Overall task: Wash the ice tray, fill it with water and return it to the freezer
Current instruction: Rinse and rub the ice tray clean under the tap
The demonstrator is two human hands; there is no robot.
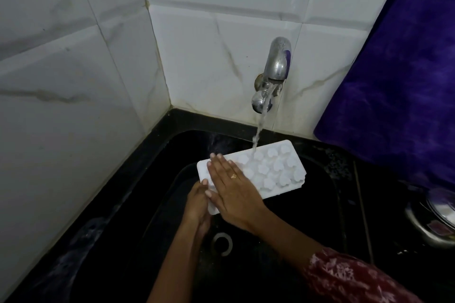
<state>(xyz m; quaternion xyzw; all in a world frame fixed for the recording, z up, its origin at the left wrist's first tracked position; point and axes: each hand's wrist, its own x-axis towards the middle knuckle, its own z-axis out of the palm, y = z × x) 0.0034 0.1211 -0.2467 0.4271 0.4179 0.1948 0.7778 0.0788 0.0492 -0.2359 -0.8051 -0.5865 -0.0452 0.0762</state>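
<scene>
Gripping the near-left end of the white ice tray (270, 170), the left hand (197, 202) is holding it from below and the side, thumb showing over the rim. Right hand (234, 192) is lying flat and open on top of the tray's left half, fingers stretched out, gripping nothing, a gold ring (233, 176) on one finger. Tray is being held above the black sink (320, 192), tilted, far-right end higher. Water (261, 125) is running from the chrome tap (277, 64) on the tiled wall (73, 69) and hitting the tray's moulded cells near the middle. Drain (222, 243) is showing below the hands. Purple cloth (398, 69) is hanging at right. Steel dish (433, 219) is sitting on the counter at far right, partly cut off. Red patterned sleeve (349, 278) is covering the right forearm.
</scene>
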